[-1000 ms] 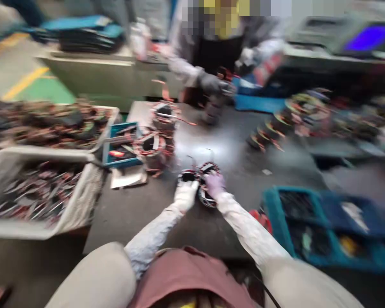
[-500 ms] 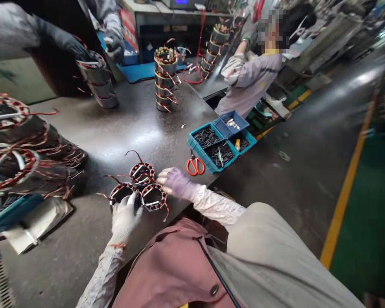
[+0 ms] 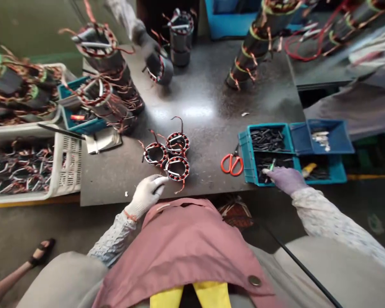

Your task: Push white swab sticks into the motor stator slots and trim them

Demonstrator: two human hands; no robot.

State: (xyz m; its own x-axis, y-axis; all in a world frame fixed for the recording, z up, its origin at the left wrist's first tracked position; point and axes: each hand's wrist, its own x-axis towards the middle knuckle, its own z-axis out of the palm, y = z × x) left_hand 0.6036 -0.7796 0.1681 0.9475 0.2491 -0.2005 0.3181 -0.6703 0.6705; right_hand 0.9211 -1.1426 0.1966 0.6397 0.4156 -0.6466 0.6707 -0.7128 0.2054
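Note:
Three ring-shaped motor stators with red and black windings stand bunched on the bench: a near stator (image 3: 186, 172), a left stator (image 3: 146, 158) and a far stator (image 3: 186, 143). My left hand (image 3: 146, 193), in a white glove, is beside the near stator, fingertips at its edge. Its fingers are curled together; anything between them is too small to make out. My right hand (image 3: 287, 179), in a purple glove, reaches into a teal divided bin (image 3: 250, 172) of short black pieces. Its fingertips are together beside a green-and-white stick (image 3: 272, 163); what they pinch is unclear.
Orange-handled scissors (image 3: 232, 164) lie left of the bin. Stacked stators (image 3: 111, 105) and a notebook (image 3: 103, 140) are at left, beside white crates (image 3: 69, 164). Across the bench, another person's gloved hand (image 3: 149, 47) holds a stator. A tilted stator stack (image 3: 245, 60) stands far right.
My view has swung left. My right hand has left the stators and gone into the bin. My left hand has released the left stator and drawn back beside the near one.

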